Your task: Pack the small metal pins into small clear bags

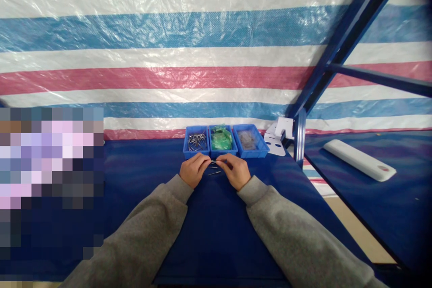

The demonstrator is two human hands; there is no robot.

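Observation:
Just in front of three blue bins, my left hand (195, 169) and my right hand (234, 170) meet with fingertips pinched on a thin metal rod (213, 161), one hand at each end. On the blue table below it lies another slim metal rod (214, 173), touched by neither hand. The left bin (196, 154) contains several similar dark and silvery metal rods (197, 141). Green plastic bags (221, 139) fill the middle bin. Translucent plastic pieces or bags, too blurred to tell which, lie in the right bin (257, 150).
White cut-out sheets (278, 137) stand right of the bins, beside a blue metal post (299, 139). A long white case (359, 160) rests on a second blue table (415, 189), across a gap. Striped plastic sheeting (168, 54) hangs behind. The left side is pixelated.

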